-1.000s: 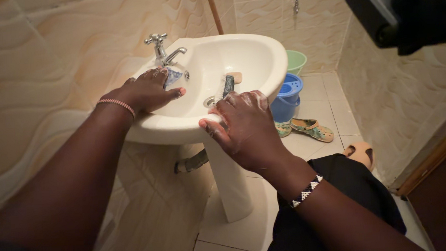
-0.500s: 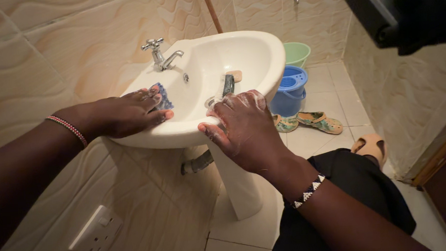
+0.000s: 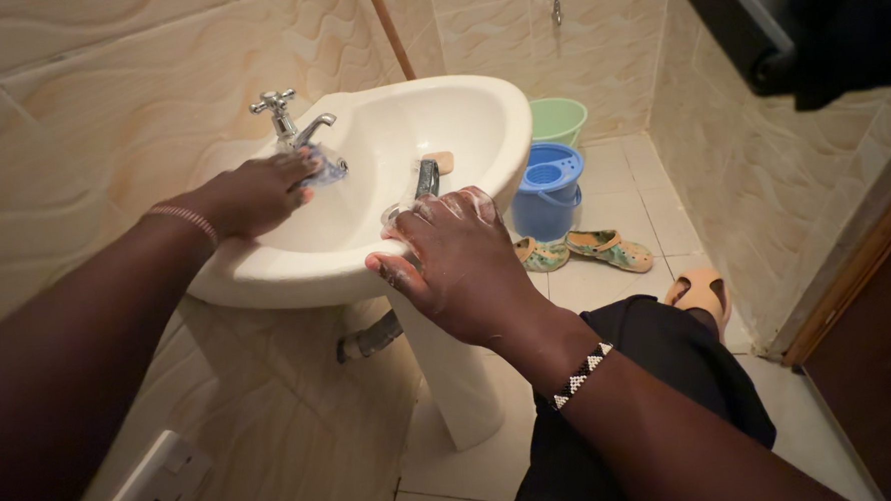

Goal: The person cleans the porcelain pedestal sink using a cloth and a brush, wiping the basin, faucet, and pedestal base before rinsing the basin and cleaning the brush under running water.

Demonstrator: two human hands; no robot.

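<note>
No packages, labels, signs or screens show anywhere in this view of the bathroom; nothing in the frame carries a printed wrapper, a sticker, a notice or a display.

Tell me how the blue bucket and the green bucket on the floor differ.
The blue bucket stands nearer the sink and shows a slotted insert on top; the green bucket stands behind it by the back wall with an open mouth. The blue bucket shows almost whole; the green bucket is partly hidden behind the sink. Both stand upright on the tiled floor.
</note>
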